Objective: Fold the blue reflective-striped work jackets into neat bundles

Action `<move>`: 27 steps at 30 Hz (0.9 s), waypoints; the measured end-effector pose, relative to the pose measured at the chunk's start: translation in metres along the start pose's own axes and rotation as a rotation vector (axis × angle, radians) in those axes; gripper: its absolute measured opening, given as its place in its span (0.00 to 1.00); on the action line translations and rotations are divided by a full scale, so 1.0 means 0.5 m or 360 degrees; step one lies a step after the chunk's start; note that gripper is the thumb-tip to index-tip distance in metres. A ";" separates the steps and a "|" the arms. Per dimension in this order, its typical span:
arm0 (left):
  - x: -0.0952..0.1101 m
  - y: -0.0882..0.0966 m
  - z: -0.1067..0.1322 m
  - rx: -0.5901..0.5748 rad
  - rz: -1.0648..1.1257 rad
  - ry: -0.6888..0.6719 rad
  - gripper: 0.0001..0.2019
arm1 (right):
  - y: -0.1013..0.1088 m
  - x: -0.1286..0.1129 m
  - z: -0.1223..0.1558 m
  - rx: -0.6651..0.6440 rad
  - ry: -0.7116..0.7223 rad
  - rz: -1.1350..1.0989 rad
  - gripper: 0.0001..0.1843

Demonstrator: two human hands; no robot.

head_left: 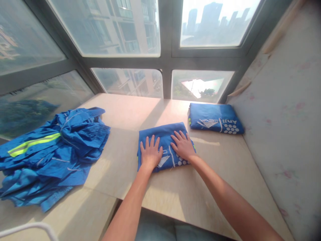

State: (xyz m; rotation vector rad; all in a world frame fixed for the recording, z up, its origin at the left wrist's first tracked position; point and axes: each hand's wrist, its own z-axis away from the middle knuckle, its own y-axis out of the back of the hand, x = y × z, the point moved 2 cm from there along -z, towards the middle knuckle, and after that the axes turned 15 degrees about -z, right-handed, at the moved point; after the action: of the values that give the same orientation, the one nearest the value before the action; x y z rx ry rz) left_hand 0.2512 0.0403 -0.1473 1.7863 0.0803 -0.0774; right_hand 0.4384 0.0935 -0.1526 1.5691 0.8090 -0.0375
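A blue garment [165, 132], folded into a flat rectangle with white printing, lies on the wooden surface in front of me. My left hand [151, 152] rests flat on its left part, fingers spread. On its right part lies my right hand [184, 145], also flat with fingers apart, covering some of the print. A second folded blue garment [213, 117] with white lettering sits farther back on the right, against the wall. To the left is a loose heap of blue clothing [72, 147] with a yellow-green reflective stripe.
The pale wooden surface [120, 160] ends at the windows [125, 83] at the back and at a flower-patterned wall [288, 134] on the right. A white curved bar [32, 226] shows at the lower left. The front edge has a gap near my left forearm.
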 end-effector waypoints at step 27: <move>-0.148 0.051 0.255 -0.0904 0.1877 0.0874 0.28 | 0.026 0.047 0.319 0.0773 -0.0634 -0.0648 0.20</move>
State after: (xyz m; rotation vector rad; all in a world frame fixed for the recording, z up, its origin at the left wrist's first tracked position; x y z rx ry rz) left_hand 0.1791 -0.0905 -0.1430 1.0186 -0.5119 1.1609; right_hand 0.5306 -0.0356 -0.1832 1.7364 0.8206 -0.8707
